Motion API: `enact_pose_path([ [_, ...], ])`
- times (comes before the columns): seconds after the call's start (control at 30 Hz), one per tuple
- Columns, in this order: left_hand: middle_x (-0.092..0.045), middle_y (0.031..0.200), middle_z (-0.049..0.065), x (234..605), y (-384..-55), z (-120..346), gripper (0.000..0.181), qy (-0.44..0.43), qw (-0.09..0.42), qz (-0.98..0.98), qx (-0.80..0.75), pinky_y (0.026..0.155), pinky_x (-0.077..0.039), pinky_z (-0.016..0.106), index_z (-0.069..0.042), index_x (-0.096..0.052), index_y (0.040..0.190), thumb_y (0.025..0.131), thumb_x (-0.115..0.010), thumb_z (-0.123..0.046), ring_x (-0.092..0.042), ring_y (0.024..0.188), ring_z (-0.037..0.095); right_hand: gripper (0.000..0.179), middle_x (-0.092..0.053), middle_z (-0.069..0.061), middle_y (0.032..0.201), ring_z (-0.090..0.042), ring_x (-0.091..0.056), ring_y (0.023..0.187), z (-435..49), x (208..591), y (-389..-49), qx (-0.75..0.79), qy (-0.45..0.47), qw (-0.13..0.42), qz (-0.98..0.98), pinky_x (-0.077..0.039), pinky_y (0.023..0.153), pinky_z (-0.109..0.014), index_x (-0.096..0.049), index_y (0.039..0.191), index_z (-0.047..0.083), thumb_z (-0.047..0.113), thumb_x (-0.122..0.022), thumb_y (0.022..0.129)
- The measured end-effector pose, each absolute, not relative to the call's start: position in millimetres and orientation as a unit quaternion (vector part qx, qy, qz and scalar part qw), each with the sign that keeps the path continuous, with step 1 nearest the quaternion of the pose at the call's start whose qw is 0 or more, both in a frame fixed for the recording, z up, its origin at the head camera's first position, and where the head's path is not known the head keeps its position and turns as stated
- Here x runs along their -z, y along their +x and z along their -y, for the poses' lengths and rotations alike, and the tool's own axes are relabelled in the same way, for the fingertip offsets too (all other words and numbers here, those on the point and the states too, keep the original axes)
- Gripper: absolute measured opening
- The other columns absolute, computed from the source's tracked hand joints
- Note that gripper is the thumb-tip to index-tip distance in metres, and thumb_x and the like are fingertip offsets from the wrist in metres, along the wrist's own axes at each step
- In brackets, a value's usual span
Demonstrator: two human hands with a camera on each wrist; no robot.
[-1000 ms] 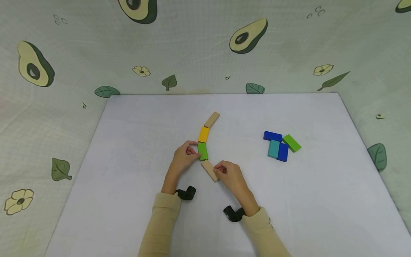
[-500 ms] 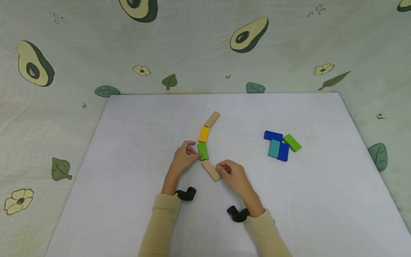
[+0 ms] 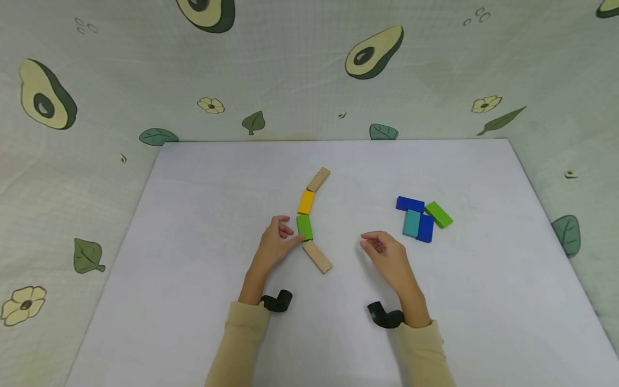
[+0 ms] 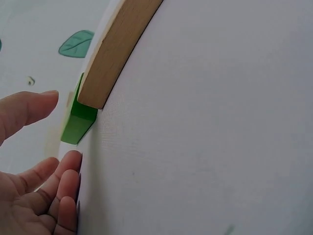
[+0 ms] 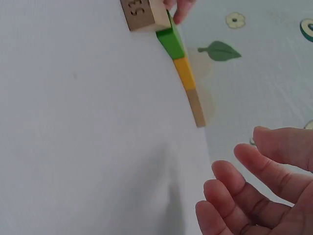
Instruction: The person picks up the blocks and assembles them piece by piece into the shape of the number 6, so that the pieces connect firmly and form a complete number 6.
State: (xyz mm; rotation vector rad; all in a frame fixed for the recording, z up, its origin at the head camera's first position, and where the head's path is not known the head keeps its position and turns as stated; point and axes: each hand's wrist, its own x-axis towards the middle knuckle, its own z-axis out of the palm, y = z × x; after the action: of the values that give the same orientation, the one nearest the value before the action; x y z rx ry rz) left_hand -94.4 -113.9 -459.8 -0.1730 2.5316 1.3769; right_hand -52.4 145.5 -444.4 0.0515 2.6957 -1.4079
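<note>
A curved row of blocks lies on the white table: a plain wooden block (image 3: 318, 179) at the far end, a yellow block (image 3: 306, 202), a green block (image 3: 304, 227) and a nearer wooden block (image 3: 316, 257). My left hand (image 3: 276, 242) is at the left side of the green block, thumb and fingers spread and holding nothing; the left wrist view shows a gap between the thumb and the green block (image 4: 79, 120). Right of the row, my right hand (image 3: 389, 259) is over the table with its fingers loosely bent and nothing in them.
To the right lies a cluster: two blue blocks (image 3: 410, 204), a teal block (image 3: 411, 223) and another green block (image 3: 438, 215). A cloth with avocado prints (image 3: 309, 70) surrounds the white table (image 3: 483, 301). The nearer wooden block bears dark printed marks (image 5: 138, 9) on one side.
My right hand has let go of the nearer wooden block and moved right, away from the row. My left hand has shifted only slightly; the blocks stay in place.
</note>
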Motion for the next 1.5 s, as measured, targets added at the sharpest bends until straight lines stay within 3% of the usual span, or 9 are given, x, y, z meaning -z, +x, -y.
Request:
enact_pose_path([
  [0.27,-0.056,0.102,0.007,461,-78,113,0.057,-0.043,0.104,-0.873,-0.475,0.079,-0.041,0.033,-0.01,-0.047,0.126,0.078,-0.075,-0.022,-0.048,0.091,0.021,0.034,-0.057,-0.013,0.11,-0.024,-0.054,0.099,-184,437,-55,0.424,0.069,0.021,-0.903,-0.041,0.078,-0.015,-0.059,0.117,0.004,0.026,-0.058,0.092],
  [0.47,-0.054,0.104,0.005,457,-62,106,0.055,-0.03,0.108,-0.878,-0.465,0.08,-0.043,0.034,-0.013,-0.048,0.124,0.077,-0.075,-0.018,-0.048,0.092,0.02,0.039,-0.048,-0.018,0.115,-0.027,-0.049,0.101,-210,436,-55,0.404,0.105,0.013,-0.909,-0.039,0.078,-0.022,-0.055,0.121,0.002,0.026,-0.059,0.091],
  [0.63,-0.054,0.105,0.006,453,-49,98,0.053,-0.034,0.11,-0.882,-0.458,0.083,-0.043,0.036,-0.009,-0.048,0.122,0.077,-0.075,-0.017,-0.049,0.096,0.022,0.045,-0.041,-0.023,0.118,-0.03,-0.046,0.101,-231,439,-55,0.383,0.119,0.024,-0.916,-0.039,0.075,-0.022,-0.051,0.125,-0.001,0.027,-0.058,0.091],
  [0.93,-0.053,0.102,0.007,457,-36,85,0.058,-0.029,0.075,-0.906,-0.417,0.081,-0.034,0.035,-0.005,-0.049,0.117,0.072,-0.079,-0.025,-0.045,0.094,0.021,0.062,-0.04,-0.026,0.121,-0.036,-0.047,0.103,-258,443,-60,0.367,0.128,0.076,-0.918,-0.043,0.078,-0.039,-0.036,0.137,-0.002,0.038,-0.053,0.093],
  [1.03,-0.052,0.101,0.007,461,-34,82,0.059,-0.034,0.061,-0.906,-0.417,0.081,-0.032,0.037,-0.006,-0.048,0.116,0.071,-0.08,-0.025,-0.044,0.094,0.021,0.067,-0.043,-0.026,0.119,-0.037,-0.046,0.103,-264,444,-65,0.362,0.118,0.104,-0.919,-0.043,0.078,-0.039,-0.03,0.141,-0.003,0.039,-0.052,0.093],
  [1.4,-0.049,0.1,0.005,464,-34,81,0.06,-0.03,0.055,-0.91,-0.41,0.079,-0.029,0.036,-0.008,-0.047,0.117,0.071,-0.08,-0.029,-0.041,0.092,0.02,0.087,-0.047,-0.022,0.113,-0.027,-0.046,0.096,-281,444,-78,0.36,0.079,0.174,-0.913,-0.042,0.068,-0.02,-0.012,0.148,0.002,0.045,-0.059,0.088],
  [1.5,-0.049,0.099,0.005,464,-35,81,0.059,-0.031,0.054,-0.912,-0.406,0.079,-0.03,0.037,-0.008,-0.048,0.116,0.071,-0.079,-0.03,-0.042,0.093,0.021,0.091,-0.045,-0.019,0.11,-0.027,-0.045,0.096,-284,444,-81,0.367,0.073,0.188,-0.908,-0.041,0.069,-0.02,-0.006,0.149,0.004,0.043,-0.061,0.087],
])
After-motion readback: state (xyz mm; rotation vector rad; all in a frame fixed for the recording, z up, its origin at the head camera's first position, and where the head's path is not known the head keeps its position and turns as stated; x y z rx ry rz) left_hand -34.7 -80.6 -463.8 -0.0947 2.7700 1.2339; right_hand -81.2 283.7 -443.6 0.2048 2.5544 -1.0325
